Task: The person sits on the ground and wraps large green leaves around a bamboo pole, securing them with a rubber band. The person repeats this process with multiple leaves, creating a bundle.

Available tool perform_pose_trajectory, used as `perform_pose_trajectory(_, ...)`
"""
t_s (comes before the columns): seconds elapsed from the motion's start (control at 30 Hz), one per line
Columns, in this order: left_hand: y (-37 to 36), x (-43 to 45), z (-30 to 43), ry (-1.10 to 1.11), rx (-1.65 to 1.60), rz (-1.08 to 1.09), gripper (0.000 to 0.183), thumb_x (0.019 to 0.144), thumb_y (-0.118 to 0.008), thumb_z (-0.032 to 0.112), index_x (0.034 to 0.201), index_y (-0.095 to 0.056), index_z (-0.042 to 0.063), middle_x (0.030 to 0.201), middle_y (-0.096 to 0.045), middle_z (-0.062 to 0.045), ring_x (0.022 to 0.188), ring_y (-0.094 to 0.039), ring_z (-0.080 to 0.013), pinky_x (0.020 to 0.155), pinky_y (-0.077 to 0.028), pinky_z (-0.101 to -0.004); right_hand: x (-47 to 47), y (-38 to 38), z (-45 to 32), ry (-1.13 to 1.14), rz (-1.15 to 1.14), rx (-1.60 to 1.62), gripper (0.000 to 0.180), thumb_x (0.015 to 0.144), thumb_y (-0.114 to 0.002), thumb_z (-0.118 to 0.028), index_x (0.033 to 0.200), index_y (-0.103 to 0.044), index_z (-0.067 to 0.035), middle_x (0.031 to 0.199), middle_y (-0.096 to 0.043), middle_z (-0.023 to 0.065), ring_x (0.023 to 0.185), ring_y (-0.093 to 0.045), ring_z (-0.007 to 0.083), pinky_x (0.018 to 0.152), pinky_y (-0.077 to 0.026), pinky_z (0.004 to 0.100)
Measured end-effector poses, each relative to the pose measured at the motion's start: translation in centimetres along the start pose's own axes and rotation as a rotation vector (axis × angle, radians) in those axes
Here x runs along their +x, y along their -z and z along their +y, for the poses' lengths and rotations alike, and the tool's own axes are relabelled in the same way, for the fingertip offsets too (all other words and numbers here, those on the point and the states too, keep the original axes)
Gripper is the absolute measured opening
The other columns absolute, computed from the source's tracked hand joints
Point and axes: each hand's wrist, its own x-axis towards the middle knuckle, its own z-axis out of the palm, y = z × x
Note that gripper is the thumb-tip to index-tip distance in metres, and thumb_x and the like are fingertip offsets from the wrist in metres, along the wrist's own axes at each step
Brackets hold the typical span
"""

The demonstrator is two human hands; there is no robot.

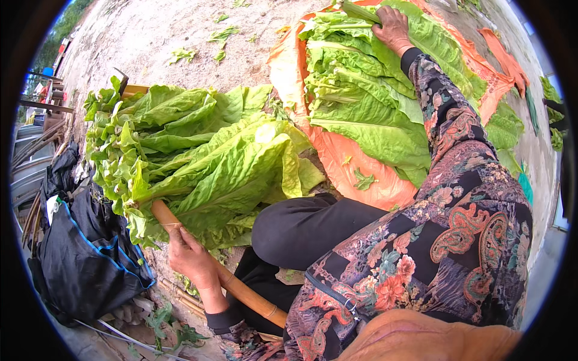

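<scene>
My left hand (pixel 192 261) is wrapped around a bamboo pole (pixel 230 284) that slants from my lap to the stem ends of a heap of large green leaves (pixel 221 167). The pole's far part is hidden under the leaves; a piece of wood or bamboo (pixel 134 90) shows beyond the heap. At the top, my right hand (pixel 393 27) rests at the thick stem of a leaf (pixel 359 11), fingers bent over it; whether it grips the stem I cannot tell. Beneath that hand lies a second pile of leaves (pixel 370 113), stacked on an orange plastic sheet (pixel 356 180).
A black cloth or bag with blue edging (pixel 90 257) lies at the left, near sticks and metal sheeting (pixel 31 158). Leaf scraps (pixel 183 55) are scattered on the rough ground (pixel 149 36). A strip of orange plastic (pixel 505 58) is at the right. At the right rim, part of a dark-clothed person (pixel 570 153) shows.
</scene>
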Motion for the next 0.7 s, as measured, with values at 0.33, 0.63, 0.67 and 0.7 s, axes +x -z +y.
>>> perform_pose_trajectory(0.33, 0.4, -0.1, -1.1, 0.014, 0.123, -0.02, 0.017, 0.087, -0.054, 0.013, 0.095, -0.065, 0.002, 0.082, -0.065, -0.017, 0.07, -0.062, -0.0342, 0.06, -0.048, -0.0401, 0.3, -7.6, -2.0, 0.123, -0.358, -0.161, 0.022, 0.084, -0.044, -0.014, 0.101, -0.058, -0.012, 0.092, -0.06, 0.0108, 0.083, -0.06, 0.0293, 0.07, -0.047, 0.0428)
perform_pose_trajectory(0.63, 1.0, -0.5, 0.0, 0.022, 0.193, -0.014, 0.013, 0.085, -0.057, 0.017, 0.084, -0.063, 0.006, 0.067, -0.063, -0.016, 0.06, -0.062, -0.0358, 0.055, -0.049, -0.0422, 0.9, 15.3, -22.9, 0.375, -0.152, 0.46, 0.034, 0.082, -0.06, -0.017, 0.114, -0.051, -0.007, 0.095, -0.062, 0.0111, 0.084, -0.062, 0.0285, 0.071, -0.05, 0.0379)
perform_pose_trajectory(0.67, 1.3, -0.5, 0.6, 0.011, 0.024, -0.053, 0.012, 0.084, -0.056, 0.016, 0.082, -0.062, 0.005, 0.067, -0.063, -0.017, 0.06, -0.061, -0.0366, 0.056, -0.049, -0.0439, 0.9, 16.8, -27.0, 0.551, 0.038, 0.582, 0.035, 0.081, -0.059, -0.014, 0.115, -0.051, -0.006, 0.094, -0.062, 0.0122, 0.081, -0.062, 0.0287, 0.069, -0.05, 0.037)
perform_pose_trajectory(0.7, 1.8, -1.0, 0.9, 0.008, -0.131, -0.094, 0.012, 0.084, -0.056, 0.015, 0.079, -0.061, 0.005, 0.067, -0.062, -0.017, 0.061, -0.061, -0.0374, 0.057, -0.049, -0.0455, 0.1, 18.8, -32.1, 0.625, 0.055, 0.711, 0.032, 0.078, -0.058, -0.009, 0.109, -0.052, -0.005, 0.089, -0.061, 0.0121, 0.078, -0.061, 0.0287, 0.067, -0.05, 0.0377)
